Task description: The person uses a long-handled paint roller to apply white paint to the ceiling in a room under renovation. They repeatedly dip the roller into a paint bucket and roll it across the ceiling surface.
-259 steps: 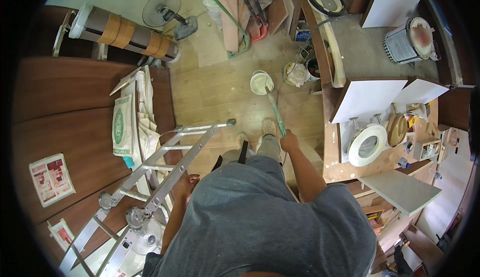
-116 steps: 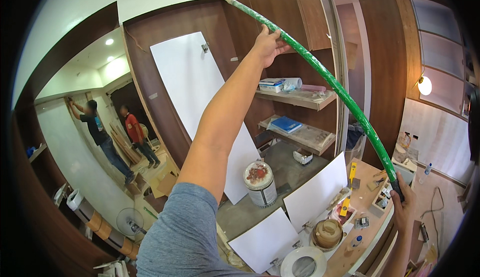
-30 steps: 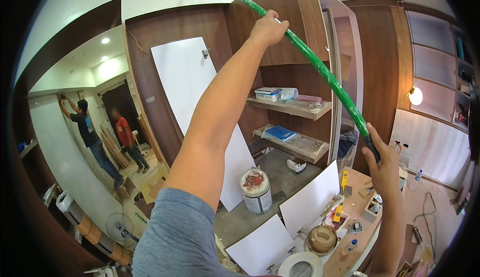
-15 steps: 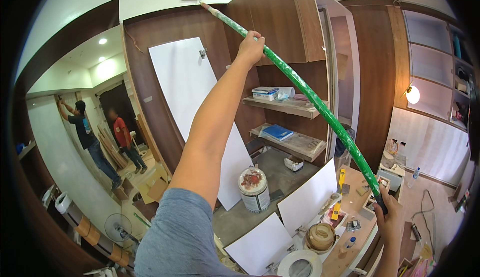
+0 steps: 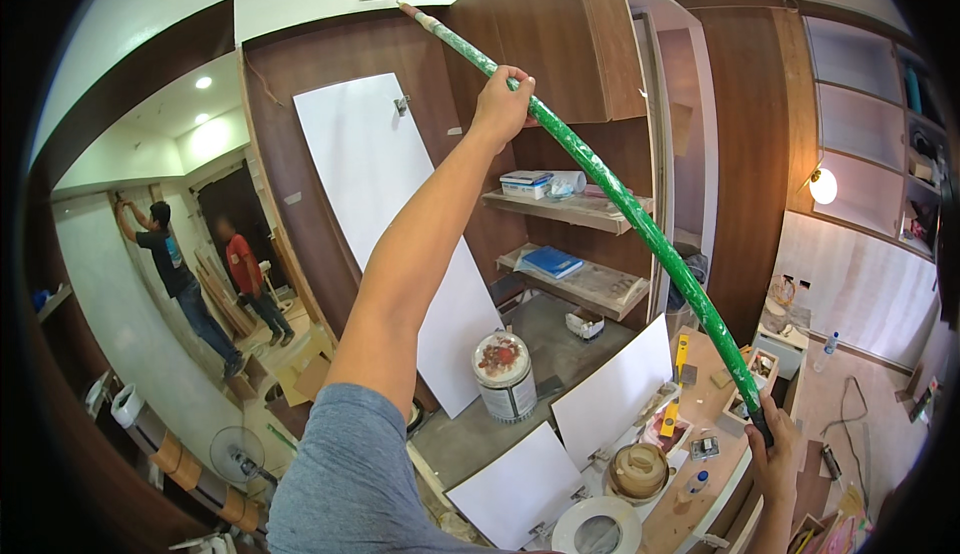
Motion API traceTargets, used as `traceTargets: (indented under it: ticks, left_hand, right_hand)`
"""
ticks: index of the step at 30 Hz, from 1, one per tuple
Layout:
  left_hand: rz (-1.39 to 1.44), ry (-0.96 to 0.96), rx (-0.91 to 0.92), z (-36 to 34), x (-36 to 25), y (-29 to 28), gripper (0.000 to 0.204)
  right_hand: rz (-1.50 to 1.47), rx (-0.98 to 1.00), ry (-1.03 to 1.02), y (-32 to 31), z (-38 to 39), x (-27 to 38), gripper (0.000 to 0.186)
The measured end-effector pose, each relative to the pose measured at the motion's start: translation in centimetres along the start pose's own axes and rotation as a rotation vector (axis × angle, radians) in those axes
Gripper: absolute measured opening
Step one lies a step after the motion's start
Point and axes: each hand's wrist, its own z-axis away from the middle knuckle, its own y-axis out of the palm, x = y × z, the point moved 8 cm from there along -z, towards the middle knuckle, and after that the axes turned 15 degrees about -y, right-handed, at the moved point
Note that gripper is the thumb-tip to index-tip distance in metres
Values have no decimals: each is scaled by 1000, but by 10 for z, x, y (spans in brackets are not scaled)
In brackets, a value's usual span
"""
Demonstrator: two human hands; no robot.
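From the head camera, looking up and across a room under fit-out, we see the long pole wrapped in green tape (image 5: 620, 199) raised on a slant, its pale upper tip touching the top edge of the dark brown wall panel where panel meets white ceiling. Our left hand (image 5: 503, 104), arm stretched high, is closed around the pole's upper part; our right hand (image 5: 775, 449), low at the frame's lower right, is clenched around its dark bottom end. We judge the reach as made, the tip at the joint, with whatever work along that edge yet to show any result. Below stand a paint-smeared round tin (image 5: 503, 374) on the grey floor, white boards (image 5: 612, 394) leaning near it, and a blue folder (image 5: 550, 261) on an open wooden shelf. Two other people (image 5: 205, 264) work at the far doorway.
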Motion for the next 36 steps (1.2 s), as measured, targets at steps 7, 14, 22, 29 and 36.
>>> traceTargets:
  ticks: [7, 14, 22, 29, 36]
  left_hand:
    - [-26, -32, 30, -16, 14, -23, 27]
    - [-8, 43, 36, -12, -44, -4, 49]
    - [-12, 94, 8, 1, -83, 18, 68]
    - [44, -30, 21, -16, -45, 9, 63]
    - [1, -118, -52, -32, 8, -21, 44]
  right_hand:
    - [7, 58, 0, 5, -18, 6, 57]
    - [-42, -64, -96, 7, -119, 52, 57]
    - [-64, -58, -84, 10, -209, 74, 58]
    - [-74, -42, -138, 12, -138, 51, 61]
    - [-18, 84, -40, 11, -44, 15, 61]
